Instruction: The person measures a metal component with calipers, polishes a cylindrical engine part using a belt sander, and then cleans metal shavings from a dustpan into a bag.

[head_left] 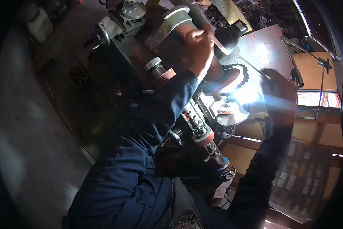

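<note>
My left hand (199,49), curled closed, is raised at the upper part of a metal machine, beside a reddish cylindrical housing (179,32) and a black angular part (228,36). What it grips is unclear. My right hand (276,87), blurred and partly in glare, is closed on a thin metal rod (249,64) angled up to the left. Below and between my hands are a large toothed ring (242,78), a bright lamp glare and a silver disc (232,118).
Machine shafts with red collars (204,137) and handwheels (228,173) extend below. A metal panel (267,45) stands at upper right, with a jointed bar (305,51) beside an orange board (313,72). A grey floor (34,160) lies left; cluttered shelves are at top right.
</note>
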